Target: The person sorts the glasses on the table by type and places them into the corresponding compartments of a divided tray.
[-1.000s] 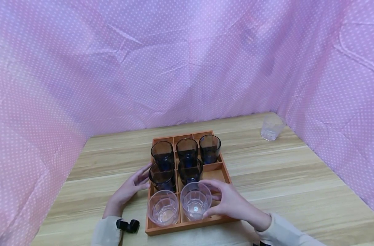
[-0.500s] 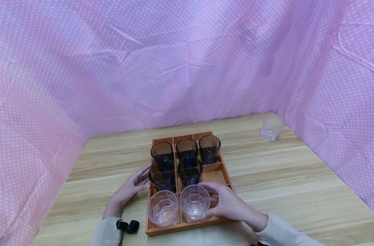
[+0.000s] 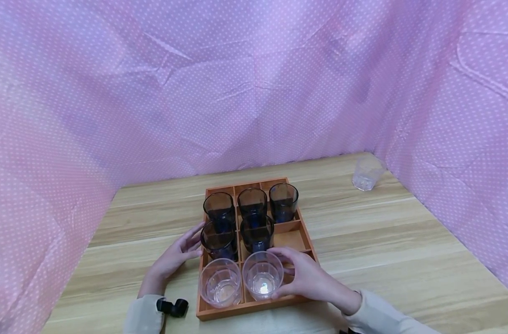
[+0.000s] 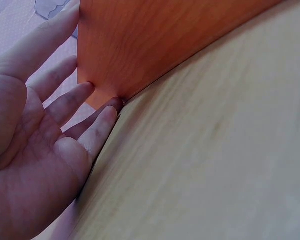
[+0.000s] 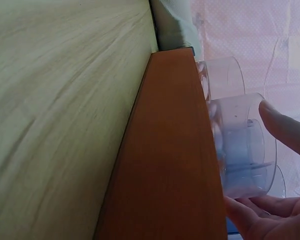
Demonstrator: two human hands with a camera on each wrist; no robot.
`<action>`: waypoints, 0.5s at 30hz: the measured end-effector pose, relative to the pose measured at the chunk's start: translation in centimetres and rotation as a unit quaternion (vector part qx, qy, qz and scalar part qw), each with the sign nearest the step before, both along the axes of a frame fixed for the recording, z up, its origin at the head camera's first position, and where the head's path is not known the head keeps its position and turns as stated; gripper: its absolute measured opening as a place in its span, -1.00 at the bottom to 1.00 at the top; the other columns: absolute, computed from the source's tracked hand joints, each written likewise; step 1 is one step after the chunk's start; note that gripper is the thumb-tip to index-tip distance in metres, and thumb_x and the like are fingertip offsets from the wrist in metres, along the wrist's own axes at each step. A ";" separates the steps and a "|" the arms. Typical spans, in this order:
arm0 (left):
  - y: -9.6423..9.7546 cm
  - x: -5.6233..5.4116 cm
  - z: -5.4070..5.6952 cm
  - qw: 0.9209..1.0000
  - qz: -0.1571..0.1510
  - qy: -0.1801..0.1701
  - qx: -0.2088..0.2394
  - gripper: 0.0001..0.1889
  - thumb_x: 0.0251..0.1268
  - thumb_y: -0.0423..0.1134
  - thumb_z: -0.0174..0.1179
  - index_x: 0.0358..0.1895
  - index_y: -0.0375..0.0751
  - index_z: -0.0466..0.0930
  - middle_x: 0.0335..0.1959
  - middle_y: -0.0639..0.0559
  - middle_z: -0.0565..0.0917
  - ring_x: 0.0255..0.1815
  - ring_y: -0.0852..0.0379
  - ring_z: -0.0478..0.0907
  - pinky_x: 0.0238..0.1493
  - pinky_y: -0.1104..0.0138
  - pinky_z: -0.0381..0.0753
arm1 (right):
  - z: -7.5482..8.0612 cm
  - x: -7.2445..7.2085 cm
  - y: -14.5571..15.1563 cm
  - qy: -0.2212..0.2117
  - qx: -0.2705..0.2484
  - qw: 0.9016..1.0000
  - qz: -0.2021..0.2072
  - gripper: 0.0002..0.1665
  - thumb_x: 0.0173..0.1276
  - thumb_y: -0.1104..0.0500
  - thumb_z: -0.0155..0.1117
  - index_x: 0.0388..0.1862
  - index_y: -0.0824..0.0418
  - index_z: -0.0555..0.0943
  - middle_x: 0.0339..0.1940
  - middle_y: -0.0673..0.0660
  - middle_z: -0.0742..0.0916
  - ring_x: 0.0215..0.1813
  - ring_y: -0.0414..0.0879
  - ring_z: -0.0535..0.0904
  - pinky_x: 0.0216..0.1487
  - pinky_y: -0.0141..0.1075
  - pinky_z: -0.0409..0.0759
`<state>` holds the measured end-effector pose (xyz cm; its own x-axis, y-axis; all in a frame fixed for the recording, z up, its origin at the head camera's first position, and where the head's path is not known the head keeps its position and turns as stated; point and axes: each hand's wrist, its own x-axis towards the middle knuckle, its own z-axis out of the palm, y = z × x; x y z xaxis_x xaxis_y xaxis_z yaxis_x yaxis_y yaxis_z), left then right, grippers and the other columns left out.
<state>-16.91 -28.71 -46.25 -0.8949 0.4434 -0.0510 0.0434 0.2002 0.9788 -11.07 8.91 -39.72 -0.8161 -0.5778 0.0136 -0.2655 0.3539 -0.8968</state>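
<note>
In the head view, my right hand (image 3: 306,277) holds a clear tumbler (image 3: 254,284) by its side, between thumb and fingers. That tumbler is upright in the front middle compartment of a divided wooden tray (image 3: 237,313). The right wrist view has the thumb at the rim of the clear tumbler (image 5: 240,115) and the other fingers at its far side. My left hand (image 3: 174,255) lies along the tray's left side with fingers extended; in the left wrist view its fingertips touch the tray's wall (image 4: 155,45). A second clear tumbler (image 3: 212,297) stands in the front left compartment.
Several dark blue glasses (image 3: 218,208) fill the tray's farther compartments. Another clear tumbler (image 3: 367,174) stands alone at the table's back right. Pink dotted cloth (image 3: 254,93) hangs around the wooden table (image 3: 387,241).
My right hand and its clear tumbler have shifted slightly left and down toward the tray's front. The left hand has stayed against the tray's side.
</note>
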 end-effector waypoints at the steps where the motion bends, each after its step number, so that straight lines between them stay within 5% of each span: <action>1: 0.0 0.0 0.0 1.000 0.000 -0.001 -0.001 -0.19 0.38 -0.32 0.14 0.57 -0.10 -0.13 0.54 -0.41 -0.05 0.52 -0.41 -0.05 0.17 0.63 0.32 | 0.1 0.0 0.0 0.001 0.001 1.000 0.000 -0.04 -0.11 0.16 0.65 0.29 0.33 0.40 0.23 0.31 0.56 0.22 0.27 0.54 0.05 -0.18 0.65; 15: 0.1 0.1 0.2 1.000 0.001 -0.005 0.013 -0.19 0.37 -0.36 0.13 0.57 -0.14 -0.14 0.55 -0.40 -0.08 0.52 -0.39 -0.07 0.19 0.63 0.32 | 0.9 -0.2 1.5 -0.028 -0.050 0.998 0.033 -0.04 0.02 0.18 0.57 0.36 0.37 0.31 0.34 0.39 0.47 0.30 0.33 0.44 0.20 -0.13 0.56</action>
